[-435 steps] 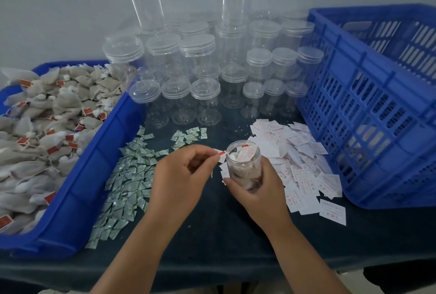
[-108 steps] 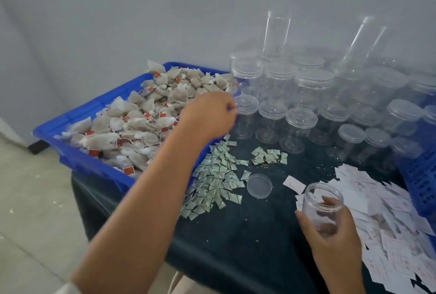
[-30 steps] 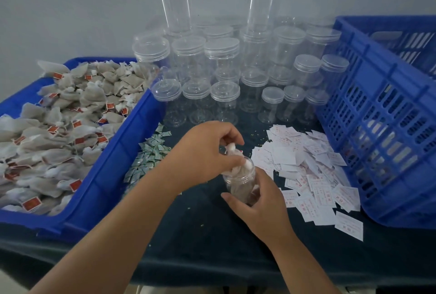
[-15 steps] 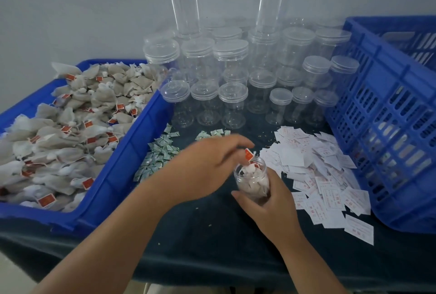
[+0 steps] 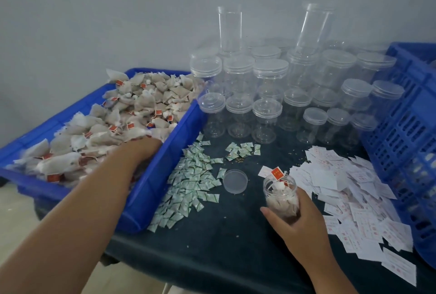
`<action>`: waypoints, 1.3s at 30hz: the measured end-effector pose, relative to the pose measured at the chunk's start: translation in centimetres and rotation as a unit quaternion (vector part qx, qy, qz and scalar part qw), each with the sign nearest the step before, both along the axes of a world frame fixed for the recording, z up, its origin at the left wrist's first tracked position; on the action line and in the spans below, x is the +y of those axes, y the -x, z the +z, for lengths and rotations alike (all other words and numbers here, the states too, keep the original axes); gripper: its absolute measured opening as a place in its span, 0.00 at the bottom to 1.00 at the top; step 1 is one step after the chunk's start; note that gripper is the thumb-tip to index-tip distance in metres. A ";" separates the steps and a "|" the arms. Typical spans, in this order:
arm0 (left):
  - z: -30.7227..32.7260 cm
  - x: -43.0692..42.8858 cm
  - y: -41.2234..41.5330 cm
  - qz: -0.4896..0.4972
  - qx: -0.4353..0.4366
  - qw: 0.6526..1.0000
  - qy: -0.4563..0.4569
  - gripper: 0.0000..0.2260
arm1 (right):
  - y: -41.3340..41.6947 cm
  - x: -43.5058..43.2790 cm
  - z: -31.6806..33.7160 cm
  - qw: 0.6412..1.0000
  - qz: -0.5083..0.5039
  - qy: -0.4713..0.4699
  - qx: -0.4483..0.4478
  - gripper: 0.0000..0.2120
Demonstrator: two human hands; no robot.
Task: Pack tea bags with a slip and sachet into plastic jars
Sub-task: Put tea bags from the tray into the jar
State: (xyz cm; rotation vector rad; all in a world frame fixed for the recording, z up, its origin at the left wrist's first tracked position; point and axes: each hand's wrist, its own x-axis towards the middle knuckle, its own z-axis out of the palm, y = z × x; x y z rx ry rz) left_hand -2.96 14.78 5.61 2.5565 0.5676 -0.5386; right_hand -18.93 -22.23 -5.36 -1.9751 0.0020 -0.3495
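Plainly, we are handling light, soft goods: the pale mesh tea bags with red paper tags (image 5: 132,105) heaped in the shallow blue plastic tray (image 5: 151,199) weigh next to nothing, crush easily, and their strings look apt to snag, so we judge it best to pinch one by its puffed body or top corner rather than grab a fistful. Our left hand (image 5: 141,151) lies in the tray, at nine o'clock from our right hand (image 5: 299,220), its fingertips buried under the bags, so we cannot tell whether they curl round one or merely spread among them. The right hand wraps thumb and fingers round the lower wall of the small clear plastic jar (image 5: 279,192), held upright over the dark cloth-covered table (image 5: 224,234), partly filled, one red tag poking above its open mouth. That jar is stiff, smooth and likely slippery, light enough to tip, so a low grasp on the body suits it. Its round clear lid (image 5: 235,181) lies flat at ten o'clock from the jar, near but apart; the green-and-white sachets (image 5: 188,185) spread beyond it toward nine o'clock, and the white printed paper slips (image 5: 349,190) lie at three o'clock, beside the right hand.
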 end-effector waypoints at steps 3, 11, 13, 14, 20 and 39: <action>-0.1 -0.4 -1.2 -0.047 -0.060 0.997 0.004 0.13 | -0.1 0.1 0.1 1.000 0.002 -0.001 -0.006 0.21; -0.3 0.5 -2.1 -0.151 -0.068 0.967 -0.192 0.13 | -0.1 0.2 0.0 1.000 0.003 0.003 -0.005 0.21; -0.1 0.7 -2.1 -0.155 -0.019 0.963 -0.221 0.12 | -0.2 0.2 0.0 1.000 0.006 0.006 -0.005 0.21; -0.2 0.8 -2.0 -0.153 -0.009 0.963 -0.220 0.11 | -0.2 0.2 0.0 1.000 0.006 0.010 -0.006 0.21; 0.1 2.5 -3.4 -0.008 -0.241 0.970 -0.020 0.10 | -0.2 0.2 0.0 1.000 -0.001 -0.001 0.000 0.20; 7.1 -1.5 -1.0 0.026 -0.285 0.955 0.076 0.35 | -0.2 0.3 0.4 1.000 0.007 0.012 0.005 0.22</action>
